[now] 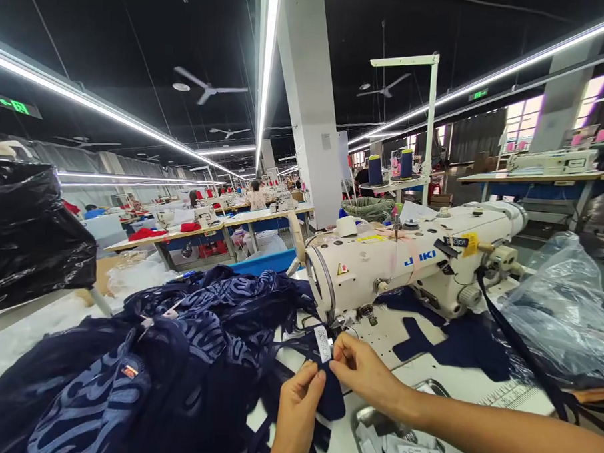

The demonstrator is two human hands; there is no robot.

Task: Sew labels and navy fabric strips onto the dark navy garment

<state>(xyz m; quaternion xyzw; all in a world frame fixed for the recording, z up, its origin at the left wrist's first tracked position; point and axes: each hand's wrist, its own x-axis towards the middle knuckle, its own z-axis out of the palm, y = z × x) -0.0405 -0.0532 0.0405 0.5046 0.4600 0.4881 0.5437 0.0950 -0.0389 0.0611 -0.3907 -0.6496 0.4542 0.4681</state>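
My left hand point(298, 408) and my right hand point(363, 371) meet just in front of the white sewing machine point(411, 258). Both pinch the edge of a dark navy patterned garment point(186, 355), and a small white label point(323, 343) sits at the fingertips of my right hand. The garment lies heaped across the table to the left of my hands. Its edge reaches up toward the needle area point(341, 318).
A metal tray point(373, 423) with several white labels lies under my right forearm. Navy fabric pieces point(452, 343) and a clear plastic bag point(558, 311) lie right of the machine. A black bag point(26, 234) sits far left. Other people work at distant tables.
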